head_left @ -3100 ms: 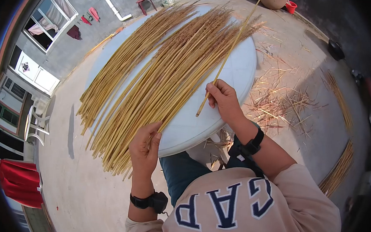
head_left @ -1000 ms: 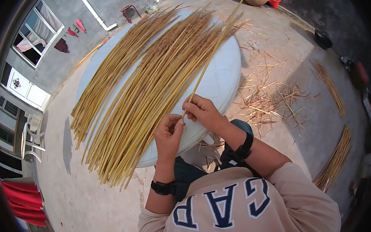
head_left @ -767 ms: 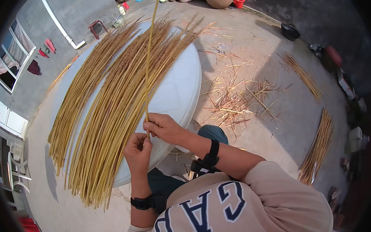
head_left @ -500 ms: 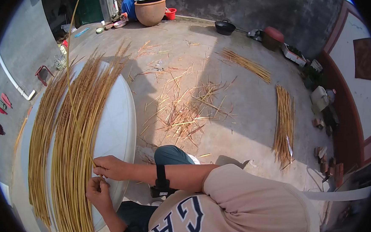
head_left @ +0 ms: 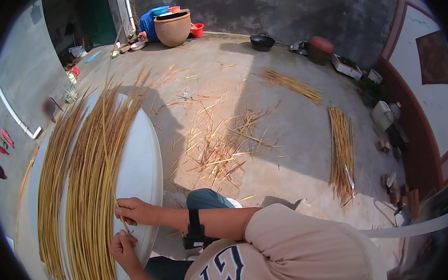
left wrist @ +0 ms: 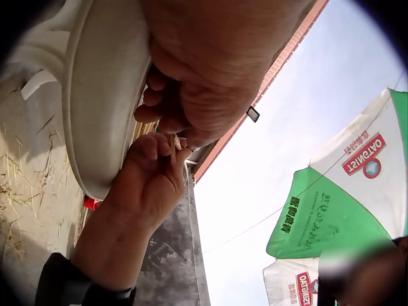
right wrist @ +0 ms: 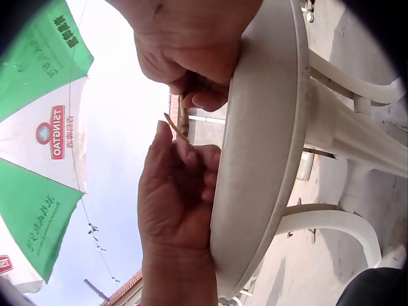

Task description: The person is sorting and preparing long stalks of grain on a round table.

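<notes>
evidently the work sits low on the pale stalk (right wrist: 184,118), where the two hands meet above the near right side of the round white table (head_left: 140,155). the right hand (head_left: 136,211) pinches it a little above its base, fingers curled in and no real gap left; that hold seems meant to steady the short end while the long part slants off toward the far side. the left hand (head_left: 125,247) is just nearer, fingers bent, thumb and forefinger drawn together on a thin strip (right wrist: 175,127) beside the stalk's end. whether that strip is joined to the stalk i cannot tell.

on the table the left bundle (head_left: 52,181) and the right bundle (head_left: 90,183) lie side by side with a narrow gap between, perhaps to keep them sorted. their plumed heads point far and the bare stems near, probably so that the bases come easily to hand. both sit toward the left, presumably to give the hands room on the right.

to the right, straw scraps (head_left: 221,150) are scattered over the ground, about where bits from the table might land. farther right, a near ground bundle (head_left: 341,152) and a far ground bundle (head_left: 292,85) lie apart from them, likely to stay unmixed.
</notes>
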`<state>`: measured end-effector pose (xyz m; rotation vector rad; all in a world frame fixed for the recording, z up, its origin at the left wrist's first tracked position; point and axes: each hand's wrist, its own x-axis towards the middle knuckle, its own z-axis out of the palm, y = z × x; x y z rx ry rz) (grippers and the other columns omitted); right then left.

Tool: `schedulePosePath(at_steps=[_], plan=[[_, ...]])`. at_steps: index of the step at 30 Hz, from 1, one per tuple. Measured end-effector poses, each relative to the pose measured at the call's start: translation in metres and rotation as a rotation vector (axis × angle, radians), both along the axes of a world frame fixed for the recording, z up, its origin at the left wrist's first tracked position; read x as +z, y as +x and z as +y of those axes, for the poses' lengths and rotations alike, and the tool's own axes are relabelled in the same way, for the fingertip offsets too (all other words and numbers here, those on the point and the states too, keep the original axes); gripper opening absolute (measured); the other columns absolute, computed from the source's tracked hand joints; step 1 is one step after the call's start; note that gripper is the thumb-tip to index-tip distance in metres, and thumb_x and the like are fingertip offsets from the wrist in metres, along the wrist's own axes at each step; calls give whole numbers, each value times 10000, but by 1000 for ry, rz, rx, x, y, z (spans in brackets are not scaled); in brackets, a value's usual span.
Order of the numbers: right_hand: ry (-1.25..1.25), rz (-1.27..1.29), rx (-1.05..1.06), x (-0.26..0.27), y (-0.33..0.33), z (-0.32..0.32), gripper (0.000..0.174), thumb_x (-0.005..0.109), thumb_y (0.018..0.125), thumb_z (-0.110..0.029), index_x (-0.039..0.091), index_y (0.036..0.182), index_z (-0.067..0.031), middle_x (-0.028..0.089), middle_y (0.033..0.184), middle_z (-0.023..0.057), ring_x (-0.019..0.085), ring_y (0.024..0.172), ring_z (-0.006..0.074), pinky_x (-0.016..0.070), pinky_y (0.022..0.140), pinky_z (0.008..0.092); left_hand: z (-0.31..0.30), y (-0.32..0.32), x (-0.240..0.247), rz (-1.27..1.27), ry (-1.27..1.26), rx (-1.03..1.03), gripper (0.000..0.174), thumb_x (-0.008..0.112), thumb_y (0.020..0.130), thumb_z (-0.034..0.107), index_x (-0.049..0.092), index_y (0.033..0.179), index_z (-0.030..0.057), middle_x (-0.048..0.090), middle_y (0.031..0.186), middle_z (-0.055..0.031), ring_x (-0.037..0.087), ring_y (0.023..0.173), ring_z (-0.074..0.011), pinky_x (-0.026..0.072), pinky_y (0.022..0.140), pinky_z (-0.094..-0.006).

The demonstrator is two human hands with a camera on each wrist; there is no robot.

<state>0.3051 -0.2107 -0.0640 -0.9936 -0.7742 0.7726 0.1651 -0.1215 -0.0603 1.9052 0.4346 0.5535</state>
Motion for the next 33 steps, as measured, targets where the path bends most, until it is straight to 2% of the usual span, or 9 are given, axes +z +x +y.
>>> schedulePosePath(at_steps=[2, 4, 7, 9, 11, 12, 14, 27, 33], plan=[[9, -11, 10, -1, -1, 2, 242, 424, 935, -228, 488, 823, -24, 465, 632, 6, 439, 518, 67, 377, 459, 218, -4, 1, 4, -12, -35, -33, 241, 506, 878, 193, 491, 724, 8, 488, 615, -32, 389, 531, -68, 296, 493, -209], [20, -14, 53, -4, 0, 1, 233, 425, 935, -215, 513, 881, -7, 468, 642, 7, 442, 529, 66, 378, 462, 216, -18, 9, 9, -107, 50, 128, 273, 527, 884, 239, 503, 735, 11, 480, 593, -20, 387, 522, -62, 293, 484, -206], [42, -51, 105, -8, 1, 3, 232, 429, 933, -206, 527, 917, 4, 471, 647, 5, 442, 539, 63, 380, 466, 212, -10, 8, 2, -48, 42, 76, 227, 489, 900, 200, 495, 733, 47, 453, 580, 15, 340, 508, -29, 252, 468, -172], [75, -35, 121, -6, 1, 1, 223, 446, 925, -204, 531, 903, 1, 479, 641, 7, 445, 529, 60, 383, 467, 210, -16, 4, 16, -33, 0, 30, 214, 502, 892, 200, 495, 738, 52, 447, 584, 19, 342, 515, -21, 253, 475, -166], [63, -46, 95, -1, -2, -1, 181, 499, 881, -175, 537, 853, 1, 480, 594, 13, 448, 488, 76, 379, 443, 221, -25, 0, 34, -3, -16, 25, 167, 520, 873, 145, 563, 817, -6, 503, 645, -49, 466, 601, -137, 402, 576, -239], [66, -45, 95, 0, -2, -2, 181, 499, 881, -175, 537, 853, 1, 480, 594, 13, 448, 488, 76, 379, 443, 221, -22, 2, 28, -2, -14, 25, 167, 520, 873, 145, 563, 817, -6, 503, 645, -49, 466, 601, -137, 402, 576, -239], [67, -125, 79, 1, -1, -3, 205, 506, 888, -219, 512, 836, -21, 486, 616, 3, 452, 505, 60, 382, 461, 211, -14, 5, 12, -28, 45, 22, 216, 511, 886, 206, 494, 733, 54, 438, 583, 24, 343, 515, -22, 254, 478, -165], [10, -81, 98, 0, -2, -1, 182, 533, 858, -190, 474, 760, -48, 455, 590, -5, 437, 502, 65, 369, 453, 221, -7, 3, 3, -56, -4, -25, 146, 480, 867, 121, 487, 747, 38, 461, 593, -1, 412, 537, -45, 316, 498, -174], [37, -93, 106, -3, -1, 1, 183, 525, 863, -185, 462, 755, -51, 442, 593, -14, 432, 493, 63, 368, 448, 220, -7, 4, 2, -27, 89, -37, 142, 460, 861, 94, 478, 737, 26, 454, 587, -6, 409, 527, -55, 327, 488, -194]])
